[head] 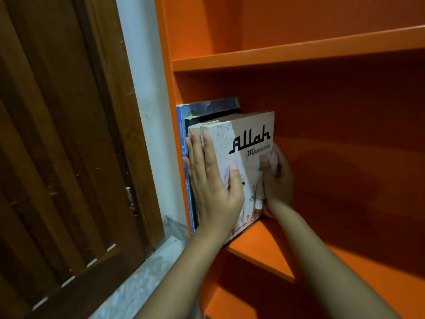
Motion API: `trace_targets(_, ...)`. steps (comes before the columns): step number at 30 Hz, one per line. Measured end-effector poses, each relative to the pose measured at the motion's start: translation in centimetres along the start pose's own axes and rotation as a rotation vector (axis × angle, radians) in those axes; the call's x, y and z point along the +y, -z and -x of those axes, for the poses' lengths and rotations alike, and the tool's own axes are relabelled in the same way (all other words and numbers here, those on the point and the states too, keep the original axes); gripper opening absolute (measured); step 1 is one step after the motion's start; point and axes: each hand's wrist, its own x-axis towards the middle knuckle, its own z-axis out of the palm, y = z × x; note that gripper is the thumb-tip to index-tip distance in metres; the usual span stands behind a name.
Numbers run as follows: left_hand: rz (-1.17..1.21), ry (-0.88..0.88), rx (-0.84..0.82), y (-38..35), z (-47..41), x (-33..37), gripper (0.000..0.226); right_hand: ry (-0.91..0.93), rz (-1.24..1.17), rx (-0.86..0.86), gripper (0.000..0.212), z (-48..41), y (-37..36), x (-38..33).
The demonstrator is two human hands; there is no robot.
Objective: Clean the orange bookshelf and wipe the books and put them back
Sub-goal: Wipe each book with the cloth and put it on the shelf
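Several books stand upright at the left end of the middle shelf of the orange bookshelf [299,50]. The outermost is a pale book [250,139] with black lettering on its cover. My left hand [211,180] lies flat with straight fingers across the books' spines and front edge, thumb on the pale cover. My right hand [276,178] is against the pale book's cover from the right and grips a small pale cloth [271,157] bunched in its fingers. A blue book [181,139] and a dark book [213,116] stand behind, against the shelf's left wall.
A dark wooden door [64,146] fills the left, with a white wall strip [147,100] between it and the bookshelf. Grey marbled floor [138,272] runs below the door. The upper shelf and the space right of the books hold nothing.
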Motion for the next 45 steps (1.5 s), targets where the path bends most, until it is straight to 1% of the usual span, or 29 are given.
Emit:
trace_targets(3,-0.016,-0.007,-0.027,0.2,0.3,-0.2,0.071,-0.023,0.024,-0.012,0.038,0.4,0.7,0.1)
trace_targets(11,0.062,-0.004,-0.075,1.2,0.5,-0.1,0.072,-0.076,0.116,0.110,0.046,1.2,2.0,-1.3)
trace_targets(18,0.070,0.011,-0.109,1.9,0.4,0.3,0.070,-0.072,0.119,0.152,0.045,1.7,2.9,-2.6)
trace_targets(24,0.049,0.041,-0.121,2.2,0.5,1.0,0.067,-0.090,0.154,0.149,0.041,2.3,3.9,-3.2)
trace_targets(28,0.090,0.067,-0.134,2.7,0.2,1.6,0.067,-0.103,0.152,0.152,0.036,2.5,4.3,-4.2)
trace_targets(33,0.102,0.112,-0.156,4.8,-0.4,2.5,0.065,-0.057,0.175,0.165,0.033,3.1,4.2,-6.7)
trace_targets(37,0.103,0.150,-0.213,7.8,-1.1,2.8,0.058,0.033,0.249,0.114,0.018,4.7,3.3,-9.7)
trace_targets(40,0.070,0.167,-0.278,10.8,-0.5,2.4,0.052,0.135,0.289,0.022,0.017,7.4,2.3,-11.1)
trace_targets(42,0.026,0.196,-0.352,12.7,0.9,1.4,0.050,0.187,0.316,-0.047,0.017,10.2,1.4,-11.1)
trace_targets(45,-0.075,0.295,-0.483,15.3,4.0,-1.2,0.047,0.231,0.385,-0.143,0.019,14.8,0.0,-9.7)
